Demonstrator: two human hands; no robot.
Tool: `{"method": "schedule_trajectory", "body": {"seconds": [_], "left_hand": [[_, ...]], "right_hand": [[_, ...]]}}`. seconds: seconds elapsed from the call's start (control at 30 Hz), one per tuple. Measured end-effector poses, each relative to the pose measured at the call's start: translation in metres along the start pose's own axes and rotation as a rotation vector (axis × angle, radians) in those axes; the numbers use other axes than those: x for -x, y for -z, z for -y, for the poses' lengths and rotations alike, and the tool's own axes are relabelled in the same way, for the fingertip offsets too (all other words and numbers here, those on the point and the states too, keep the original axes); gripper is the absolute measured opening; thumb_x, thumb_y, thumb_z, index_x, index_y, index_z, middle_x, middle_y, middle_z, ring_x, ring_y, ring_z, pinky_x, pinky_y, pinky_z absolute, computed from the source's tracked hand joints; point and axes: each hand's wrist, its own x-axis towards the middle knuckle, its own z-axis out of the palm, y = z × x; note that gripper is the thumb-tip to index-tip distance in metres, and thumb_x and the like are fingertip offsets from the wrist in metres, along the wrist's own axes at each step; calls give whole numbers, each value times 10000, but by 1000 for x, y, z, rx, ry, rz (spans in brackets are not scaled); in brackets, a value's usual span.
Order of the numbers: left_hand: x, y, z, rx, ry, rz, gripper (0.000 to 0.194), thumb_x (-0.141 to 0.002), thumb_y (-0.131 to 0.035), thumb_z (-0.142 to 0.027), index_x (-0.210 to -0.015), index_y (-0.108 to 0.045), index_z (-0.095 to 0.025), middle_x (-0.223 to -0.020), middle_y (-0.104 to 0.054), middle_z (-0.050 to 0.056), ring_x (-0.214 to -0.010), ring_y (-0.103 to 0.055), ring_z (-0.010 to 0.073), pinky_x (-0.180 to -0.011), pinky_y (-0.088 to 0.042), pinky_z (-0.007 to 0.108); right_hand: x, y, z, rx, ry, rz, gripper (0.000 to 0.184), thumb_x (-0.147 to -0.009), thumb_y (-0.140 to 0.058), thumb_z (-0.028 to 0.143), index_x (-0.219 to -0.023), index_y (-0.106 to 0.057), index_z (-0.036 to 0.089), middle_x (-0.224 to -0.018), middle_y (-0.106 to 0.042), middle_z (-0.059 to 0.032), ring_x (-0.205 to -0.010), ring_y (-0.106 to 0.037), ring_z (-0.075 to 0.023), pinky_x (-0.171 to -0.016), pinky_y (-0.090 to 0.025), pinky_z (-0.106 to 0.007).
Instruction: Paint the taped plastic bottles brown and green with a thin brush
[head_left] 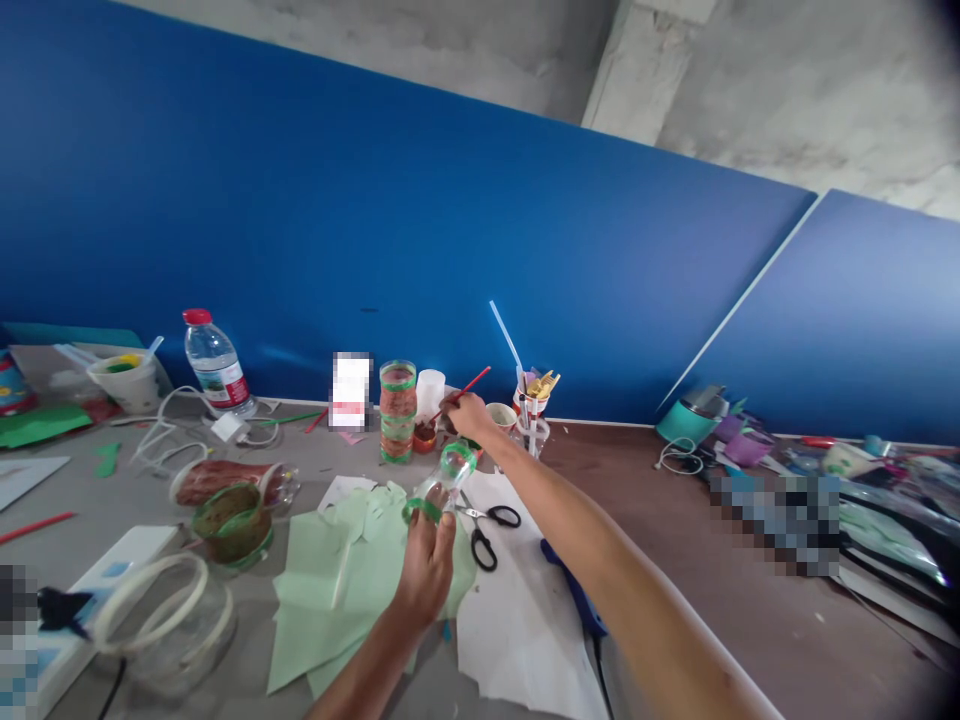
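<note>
My left hand (429,560) is closed round a clear plastic bottle piece (438,492) with green bands at both ends, held tilted over pale green paper sheets (322,570). Further out, my right hand (466,416) grips a thin red paintbrush (477,380). Its lower end points down to a small orange-red pot (424,438) with brown stuff inside; whether it touches that is too small to tell. Left of the pot stands a brown-coated bottle piece (397,412) with green bands. Black-handled scissors (487,520) lie open on white paper (517,620), right of my left hand.
Behind my right hand are a white plastic cup (430,392) and a cup of gold cutlery (531,395). To the left lie brown-coated bottle pieces (232,525), a water bottle (217,365) and a power strip (112,600). A blue partition (450,240) closes off the back.
</note>
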Motion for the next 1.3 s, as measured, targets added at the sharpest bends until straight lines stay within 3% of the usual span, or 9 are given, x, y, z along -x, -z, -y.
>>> {"method": "schedule_trajectory", "body": {"seconds": [0.13,0.33,0.53,0.67,0.83,0.93,1.3], "left_hand": [[0,0,0,-2,19,-18,517,-904,-484,-549,-1244,-603,-178,-1349,-574,162,-1349,-413,340,-1142,-238,518],[-2,0,0,52,82,-45,563,-881,-490,-588,-1237,-604,-167,-1368,-561,165,-1373,-390,344,-1165,-211,517],[-4,5,10,276,234,-132,498,-824,-606,-562,-1127,-680,-173,-1246,-650,146,-1409,-346,331,-1196,-178,470],[-8,8,19,371,267,-156,543,-806,-592,-634,-1115,-688,-199,-1332,-612,129,-1424,-330,324,-1202,-174,456],[-14,5,11,480,238,-66,674,-781,-533,-741,-1130,-691,-187,-1261,-669,132,-1304,-508,327,-1161,-288,475],[-14,2,1,573,243,-2,701,-730,-563,-774,-1076,-715,-184,-1169,-717,132,-1248,-560,336,-1162,-275,502],[-9,5,-17,565,238,97,726,-789,-480,-775,-1132,-698,-174,-1175,-712,132,-1278,-530,329,-1156,-282,513]], "right_hand": [[-3,14,-9,-189,-32,-76,165,-799,-588,175,-736,-741,174,-671,-711,-47,-708,-667,-202,-705,-469,-278],[14,39,-26,-585,-84,-190,114,-764,-619,267,-758,-686,175,-526,-602,14,-455,-493,-122,-491,-376,-248],[61,69,-28,-1009,-120,-167,186,-702,-677,348,-753,-642,172,-601,-643,-20,-463,-488,-105,-477,-374,-247],[107,81,-33,-1187,-124,-124,147,-662,-702,304,-716,-648,178,-601,-634,-16,-486,-494,-106,-491,-381,-248],[154,78,-47,-1371,-171,-106,67,-657,-707,223,-700,-677,180,-551,-614,-2,-465,-450,-93,-504,-376,-246],[171,69,-53,-1412,-198,-110,65,-650,-728,215,-674,-685,172,-536,-605,-1,-463,-440,-86,-502,-358,-237],[188,56,-51,-1349,-154,-87,133,-665,-745,301,-712,-691,189,-607,-577,-6,-536,-457,-118,-527,-337,-270]]}}
